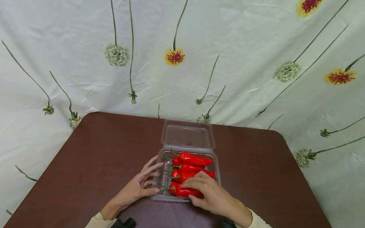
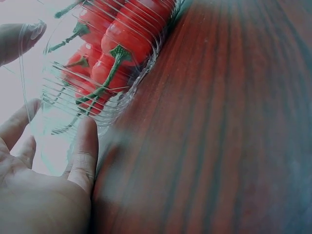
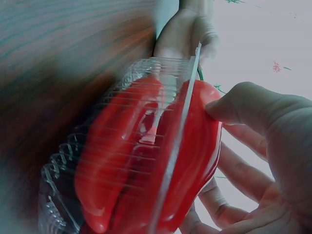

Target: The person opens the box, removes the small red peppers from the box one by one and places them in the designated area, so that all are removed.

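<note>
A clear plastic clamshell container lies on the table with its lid folded back behind it. Several red peppers with green stems fill the container, stems to the left. At the container's left side my left hand spreads its fingers, fingertips at the rim. My right hand holds the nearest red pepper between thumb and fingers. In the right wrist view this top pepper bulges above the rim, the thumb pressing its side. Lower peppers show through the ribbed wall.
The dark brown wooden table has rounded back corners. Behind and beside it hangs a pale cloth printed with flowers. Black wrist devices and cream sleeves show at the bottom of the head view.
</note>
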Demonstrator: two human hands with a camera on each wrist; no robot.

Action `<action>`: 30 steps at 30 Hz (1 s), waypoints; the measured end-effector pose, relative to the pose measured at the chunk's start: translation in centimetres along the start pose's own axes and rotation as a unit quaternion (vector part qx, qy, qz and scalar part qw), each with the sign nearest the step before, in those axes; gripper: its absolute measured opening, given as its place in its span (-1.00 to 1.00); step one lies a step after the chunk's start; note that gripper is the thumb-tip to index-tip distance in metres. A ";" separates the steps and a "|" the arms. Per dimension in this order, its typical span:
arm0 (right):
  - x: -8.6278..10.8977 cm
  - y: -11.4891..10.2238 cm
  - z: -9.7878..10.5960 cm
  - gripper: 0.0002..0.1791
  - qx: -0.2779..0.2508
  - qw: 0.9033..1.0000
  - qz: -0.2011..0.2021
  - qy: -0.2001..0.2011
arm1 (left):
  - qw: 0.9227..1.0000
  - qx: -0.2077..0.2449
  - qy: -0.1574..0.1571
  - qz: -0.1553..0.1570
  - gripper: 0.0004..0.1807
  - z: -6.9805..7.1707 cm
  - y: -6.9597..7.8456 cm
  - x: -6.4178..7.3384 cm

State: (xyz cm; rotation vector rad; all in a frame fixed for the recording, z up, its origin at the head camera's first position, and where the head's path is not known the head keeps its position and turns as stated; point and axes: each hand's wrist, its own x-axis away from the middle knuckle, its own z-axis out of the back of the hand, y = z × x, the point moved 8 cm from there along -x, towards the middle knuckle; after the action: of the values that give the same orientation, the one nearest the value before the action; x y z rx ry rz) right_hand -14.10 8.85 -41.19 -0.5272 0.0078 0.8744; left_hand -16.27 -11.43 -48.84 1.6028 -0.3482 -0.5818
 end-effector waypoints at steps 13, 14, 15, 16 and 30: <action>0.1 0.4 0.0 -0.57 -0.026 0.998 -0.037 -0.031 | 1.000 0.003 0.001 0.003 -0.16 0.0 -0.1 0.0; 0.1 0.4 0.0 -0.56 -0.027 0.998 -0.038 -0.031 | 1.000 0.003 0.001 0.003 -0.16 0.0 -0.1 0.0; 0.0 0.4 0.1 -0.56 -0.029 0.998 -0.038 -0.030 | 1.000 0.003 0.002 0.004 -0.16 0.0 -0.1 0.0; 0.0 0.4 0.2 -0.55 -0.030 0.999 -0.036 -0.028 | 1.000 0.002 0.001 0.004 -0.16 0.0 -0.1 0.0; 0.6 1.0 0.1 -0.59 -0.068 0.996 -0.044 -0.043 | 1.000 0.001 -0.003 -0.017 -0.14 0.0 0.2 -0.1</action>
State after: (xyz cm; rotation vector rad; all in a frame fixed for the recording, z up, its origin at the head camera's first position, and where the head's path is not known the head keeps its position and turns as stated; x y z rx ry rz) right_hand -14.45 9.82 -41.67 -0.6126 -0.1547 0.8149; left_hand -16.35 -11.36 -48.63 1.6122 -0.3277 -0.6123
